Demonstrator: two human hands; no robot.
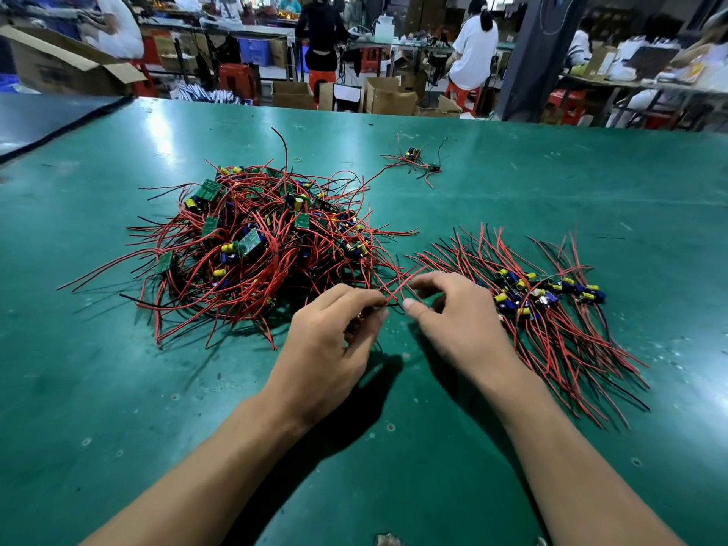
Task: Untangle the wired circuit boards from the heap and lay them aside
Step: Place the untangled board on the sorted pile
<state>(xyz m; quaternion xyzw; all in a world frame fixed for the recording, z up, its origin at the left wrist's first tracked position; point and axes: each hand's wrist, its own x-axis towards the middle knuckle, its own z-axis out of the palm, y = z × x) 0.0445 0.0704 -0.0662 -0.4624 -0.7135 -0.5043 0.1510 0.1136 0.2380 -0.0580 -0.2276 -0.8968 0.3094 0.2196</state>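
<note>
Tangled heap of red-and-black-wired green circuit boards (260, 246) at 11 o'clock of hands; untangled row (543, 297) at 3 o'clock. Crossed thin red wires (395, 290) pinched by curled left hand (335, 336) and right hand (453, 315). Judged light, limp, snag-prone; best gripped near board.

Green table (118, 388), red stools (236, 78), cardboard boxes (388, 98)
</note>
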